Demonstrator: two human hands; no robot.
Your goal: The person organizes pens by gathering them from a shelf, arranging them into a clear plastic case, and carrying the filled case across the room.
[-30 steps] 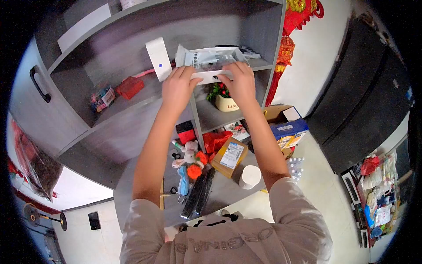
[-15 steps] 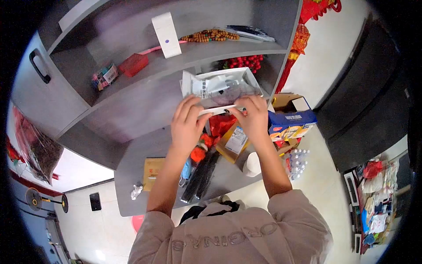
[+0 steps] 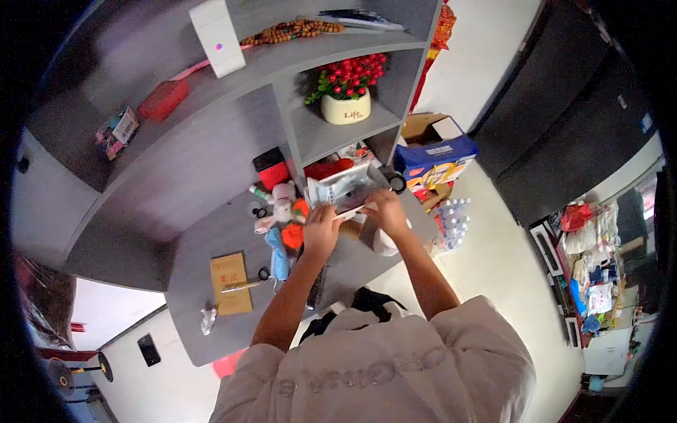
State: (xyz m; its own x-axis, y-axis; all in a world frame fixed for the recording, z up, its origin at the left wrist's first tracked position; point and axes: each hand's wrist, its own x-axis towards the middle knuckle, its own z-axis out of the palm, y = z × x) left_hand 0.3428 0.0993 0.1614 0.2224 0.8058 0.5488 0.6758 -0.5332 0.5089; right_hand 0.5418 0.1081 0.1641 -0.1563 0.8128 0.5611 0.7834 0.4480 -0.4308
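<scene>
A white open box (image 3: 349, 192) with a plastic-wrapped item inside is held low over the back of the grey desk (image 3: 204, 236). My left hand (image 3: 322, 229) grips its near left edge, and my right hand (image 3: 388, 211) grips the near right edge. Beneath and around the box are a white roll (image 3: 384, 243), partly behind my right hand, an orange fluffy thing (image 3: 292, 235), a plush toy (image 3: 283, 204) and a blue mask (image 3: 276, 255). A red and black box (image 3: 271, 168) stands behind the toy.
The shelf above bears a white box (image 3: 216, 39), wooden beads (image 3: 296, 29), a red box (image 3: 163, 100) and a potted red-berry plant (image 3: 346, 106). A brown notebook (image 3: 231, 283) lies on the desk's left. A blue carton (image 3: 436, 158) and bottles (image 3: 453, 222) are at the right.
Both hands have carried the white box down from the upper shelf, past the berry plant, to just above the desk. The camera view has shifted too.
</scene>
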